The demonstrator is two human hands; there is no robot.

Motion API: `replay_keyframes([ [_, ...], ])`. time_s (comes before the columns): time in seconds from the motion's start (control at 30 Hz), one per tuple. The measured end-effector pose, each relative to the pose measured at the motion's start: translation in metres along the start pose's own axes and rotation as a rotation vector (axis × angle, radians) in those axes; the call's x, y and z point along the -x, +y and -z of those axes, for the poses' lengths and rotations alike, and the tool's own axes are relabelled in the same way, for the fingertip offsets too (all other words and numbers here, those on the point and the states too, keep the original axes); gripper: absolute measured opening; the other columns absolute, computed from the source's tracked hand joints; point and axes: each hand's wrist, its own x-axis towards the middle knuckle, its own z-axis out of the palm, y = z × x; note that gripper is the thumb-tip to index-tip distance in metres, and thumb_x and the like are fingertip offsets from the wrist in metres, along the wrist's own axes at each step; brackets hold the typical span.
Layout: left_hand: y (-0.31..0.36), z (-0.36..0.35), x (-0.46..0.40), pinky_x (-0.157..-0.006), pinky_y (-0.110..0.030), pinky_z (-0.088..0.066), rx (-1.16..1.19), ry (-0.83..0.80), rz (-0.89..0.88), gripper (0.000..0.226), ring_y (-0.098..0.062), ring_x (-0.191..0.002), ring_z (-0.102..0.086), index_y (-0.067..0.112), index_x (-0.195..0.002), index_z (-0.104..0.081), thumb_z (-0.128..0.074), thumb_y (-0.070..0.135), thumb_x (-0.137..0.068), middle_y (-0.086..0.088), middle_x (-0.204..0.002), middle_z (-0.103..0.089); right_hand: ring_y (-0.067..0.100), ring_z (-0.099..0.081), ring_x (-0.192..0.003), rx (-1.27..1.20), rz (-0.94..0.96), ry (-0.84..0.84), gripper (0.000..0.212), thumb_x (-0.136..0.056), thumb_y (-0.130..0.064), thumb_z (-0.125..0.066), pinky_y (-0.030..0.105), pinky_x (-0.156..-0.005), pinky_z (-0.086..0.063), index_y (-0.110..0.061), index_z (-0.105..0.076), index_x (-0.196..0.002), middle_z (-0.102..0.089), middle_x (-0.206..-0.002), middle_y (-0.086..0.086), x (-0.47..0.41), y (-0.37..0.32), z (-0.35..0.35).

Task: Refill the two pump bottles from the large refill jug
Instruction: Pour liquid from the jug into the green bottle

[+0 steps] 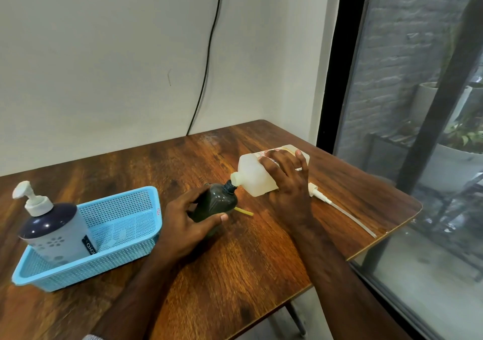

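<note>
My right hand [287,180] grips the white refill jug [254,173], tipped on its side with its open spout against the mouth of a dark pump bottle [215,203]. My left hand [188,219] holds that dark bottle, tilted toward the jug, with no pump on it. A white pump head with its long dip tube [339,209] lies on the wooden table [235,261] to the right of my right hand. A second pump bottle [52,224], pale with a dark blue top and white pump fitted, stands in a blue basket [125,235] at the left.
A short yellow piece [244,211] lies on the table beside the dark bottle. The table's right edge runs close to a glass window. A black cable hangs down the wall behind the table.
</note>
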Motion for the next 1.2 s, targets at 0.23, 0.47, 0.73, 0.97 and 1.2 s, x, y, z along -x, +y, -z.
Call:
replay_keyframes([
  [0.23,0.0011,-0.0002,0.0006,-0.078,-0.008,-0.043,0.007,0.001,-0.01,0.068,0.019,-0.103,-0.052,0.03,-0.132,-0.055,-0.085,0.032,-0.071,0.031,-0.112,-0.055,0.028,-0.046,-0.132,0.004,0.005,-0.005,0.082,-0.069,-0.023,-0.092,0.035,-0.125,0.002,-0.028,-0.045,-0.136,-0.056,-0.139,0.009,0.0001,0.0002,0.0008],
  [0.47,0.0012,-0.0002,0.0012,-0.079,-0.004,-0.046,0.025,0.01,-0.039,0.063,0.016,-0.105,-0.055,0.034,-0.126,-0.057,-0.087,0.034,-0.071,0.03,-0.113,-0.059,0.027,-0.045,-0.131,0.008,0.014,0.004,0.08,-0.069,-0.024,-0.091,0.039,-0.125,-0.002,-0.028,-0.045,-0.135,-0.056,-0.138,0.008,0.0007,0.0003,0.001],
  [0.73,0.0033,-0.0002,0.0016,-0.075,-0.004,-0.044,0.021,0.006,-0.028,0.065,0.022,-0.104,-0.051,0.035,-0.128,-0.052,-0.085,0.031,-0.071,0.033,-0.112,-0.054,0.026,-0.045,-0.131,0.014,0.013,0.012,0.081,-0.068,-0.022,-0.092,0.038,-0.126,-0.001,-0.027,-0.046,-0.135,-0.057,-0.138,0.008,0.0009,0.0018,-0.0009],
  [0.97,0.0011,-0.0008,0.0011,-0.078,0.001,-0.043,0.033,0.005,-0.027,0.067,0.02,-0.105,-0.052,0.029,-0.13,-0.056,-0.086,0.03,-0.071,0.03,-0.113,-0.056,0.026,-0.046,-0.131,0.018,0.016,0.012,0.081,-0.068,-0.023,-0.092,0.039,-0.126,-0.002,-0.027,-0.046,-0.135,-0.057,-0.138,0.008,0.0009,0.0022,-0.0007],
  [1.2,0.0019,-0.0006,0.0013,-0.077,-0.008,-0.044,0.034,-0.003,-0.006,0.067,0.016,-0.104,-0.054,0.035,-0.129,-0.053,-0.086,0.032,-0.071,0.032,-0.112,-0.054,0.027,-0.046,-0.131,0.031,0.026,0.013,0.082,-0.067,-0.021,-0.092,0.038,-0.126,-0.001,-0.025,-0.047,-0.135,-0.057,-0.137,0.009,0.0006,0.0026,0.0001],
])
